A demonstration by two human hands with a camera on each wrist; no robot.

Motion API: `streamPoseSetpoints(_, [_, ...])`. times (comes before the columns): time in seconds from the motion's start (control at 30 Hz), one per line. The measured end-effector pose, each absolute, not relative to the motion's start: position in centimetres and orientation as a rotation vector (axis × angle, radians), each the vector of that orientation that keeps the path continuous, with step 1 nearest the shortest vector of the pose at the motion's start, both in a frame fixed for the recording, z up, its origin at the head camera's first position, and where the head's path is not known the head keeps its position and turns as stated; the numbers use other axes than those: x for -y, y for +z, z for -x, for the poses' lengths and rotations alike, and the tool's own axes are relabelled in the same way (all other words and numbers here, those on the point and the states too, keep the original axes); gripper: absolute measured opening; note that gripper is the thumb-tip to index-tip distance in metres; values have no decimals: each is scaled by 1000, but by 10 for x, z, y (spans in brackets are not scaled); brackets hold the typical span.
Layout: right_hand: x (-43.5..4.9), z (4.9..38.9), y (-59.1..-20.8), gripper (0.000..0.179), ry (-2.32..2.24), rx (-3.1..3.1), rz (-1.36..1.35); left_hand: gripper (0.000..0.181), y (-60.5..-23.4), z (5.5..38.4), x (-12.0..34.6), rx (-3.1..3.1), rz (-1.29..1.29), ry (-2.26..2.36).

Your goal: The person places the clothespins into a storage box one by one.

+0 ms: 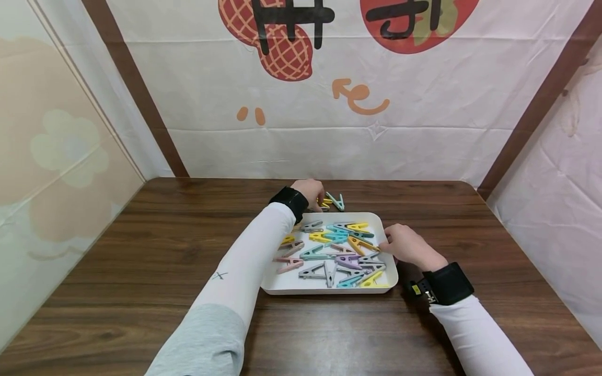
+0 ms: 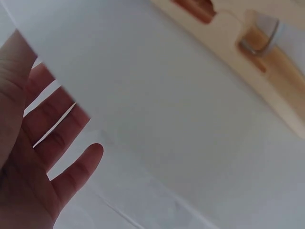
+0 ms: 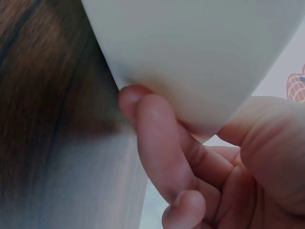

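Observation:
A shallow white tray (image 1: 329, 291) holds several clothespins (image 1: 314, 271) in yellow, grey, blue, green, purple and pink. My right hand (image 1: 408, 244) grips the tray's right side; in the right wrist view its curled fingers (image 3: 159, 138) lie against the outer wall, with the thumb tip hidden behind the wall. My left hand (image 1: 310, 192) is beyond the tray's far edge, beside yellow clothespins (image 1: 326, 202) and a light green clothespin (image 1: 337, 202). In the left wrist view the white wall hides most of its fingertips, so whether it holds anything is not visible.
The tray stands on a brown wooden table (image 1: 188, 261). White printed cloth walls (image 1: 211, 151) enclose its back and sides. The left forearm passes over the tray's left edge and covers part of it.

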State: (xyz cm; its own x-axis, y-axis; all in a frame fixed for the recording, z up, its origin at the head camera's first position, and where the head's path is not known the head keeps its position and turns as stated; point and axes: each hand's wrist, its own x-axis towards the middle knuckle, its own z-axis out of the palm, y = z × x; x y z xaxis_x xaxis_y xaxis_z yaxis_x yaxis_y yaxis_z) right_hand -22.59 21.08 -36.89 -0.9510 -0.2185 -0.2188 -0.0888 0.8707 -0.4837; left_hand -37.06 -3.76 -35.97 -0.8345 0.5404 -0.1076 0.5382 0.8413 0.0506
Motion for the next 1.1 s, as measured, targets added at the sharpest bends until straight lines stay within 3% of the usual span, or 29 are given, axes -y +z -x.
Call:
streamPoseSetpoints(0.23, [-211,225,-367,30,-696,-2775,237,19,-367,375,28,-2866,-885,-58])
streamPoseSetpoints(0.67, [-211,228,-368,30,-681,-2777,226,7,-371,375,19,-2837,-896,-48])
streamPoseSetpoints(1.1, [-210,223,-365,32,-699,-2769,247,25,-346,366,39,-2921,-965,27])
